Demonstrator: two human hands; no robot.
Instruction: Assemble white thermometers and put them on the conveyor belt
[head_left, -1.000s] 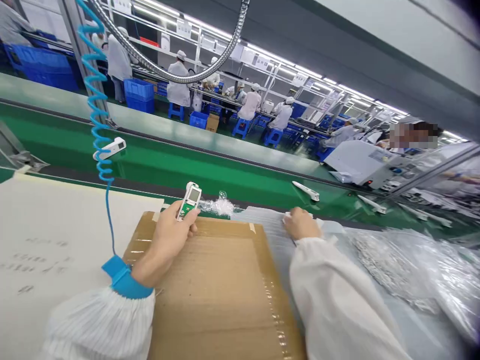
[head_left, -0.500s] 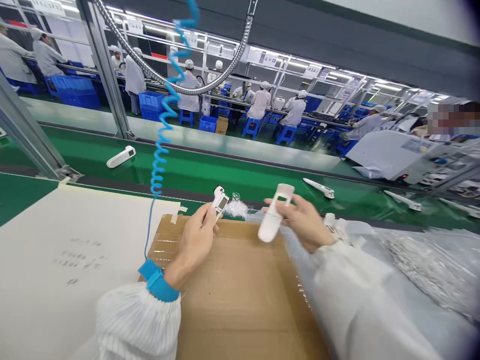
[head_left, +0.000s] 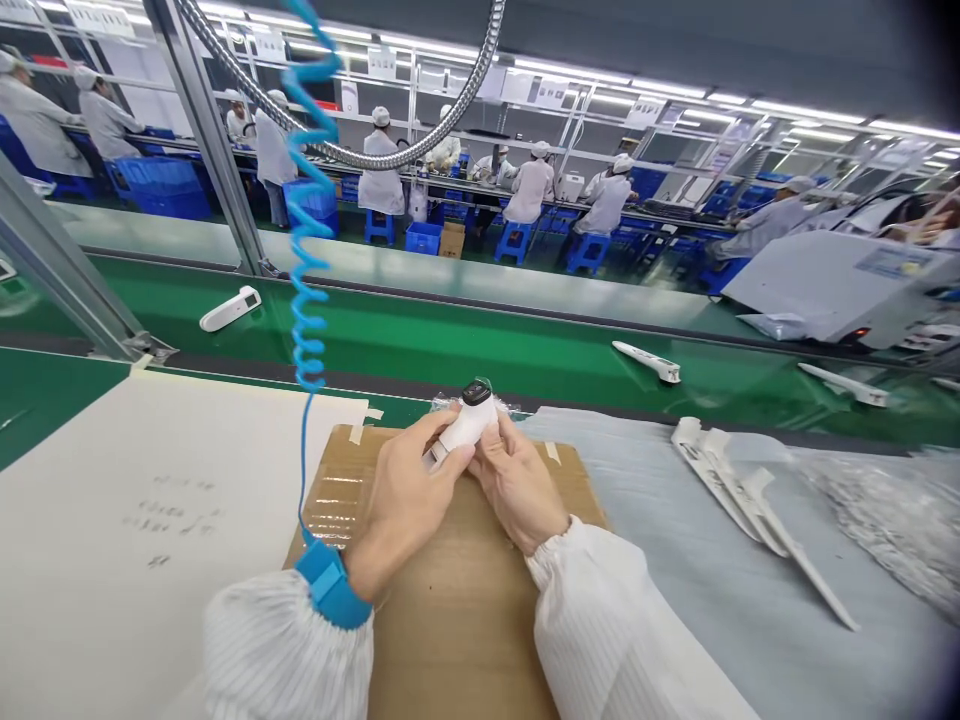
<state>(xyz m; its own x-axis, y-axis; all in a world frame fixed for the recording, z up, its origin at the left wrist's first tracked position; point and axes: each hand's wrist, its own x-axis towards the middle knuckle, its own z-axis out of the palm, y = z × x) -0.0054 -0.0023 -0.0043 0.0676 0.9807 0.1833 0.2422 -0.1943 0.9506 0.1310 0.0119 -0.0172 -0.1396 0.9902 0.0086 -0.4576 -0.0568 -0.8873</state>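
Both hands close around a white handheld device [head_left: 466, 424] that looks like a forehead thermometer, with a black end pointing away from me. My left hand [head_left: 409, 490] grips its left side, thumb across the body. From the right, my right hand [head_left: 517, 480] pinches it near the black end. Fingers cover much of the casing, so I cannot make out how its parts fit together. Beneath the hands lies a brown cardboard sheet or box top [head_left: 465, 620]. Crumpled clear plastic [head_left: 446, 404] shows just behind them. A blue wrist strap [head_left: 334, 585] circles my left wrist.
White shell parts [head_left: 739, 490] lie on grey-white sheeting at right, beside a plastic bag [head_left: 885, 510]. More white devices [head_left: 231, 309] rest on the green conveyor [head_left: 450, 330]. A blue coiled cord [head_left: 309, 250] hangs left of centre. White paper [head_left: 97, 480] covers the left side. Co-workers sit beyond.
My right hand has brought the white cover shell left to the device in my left hand. Both hands now hold them together, and the device's black end faces up and away.
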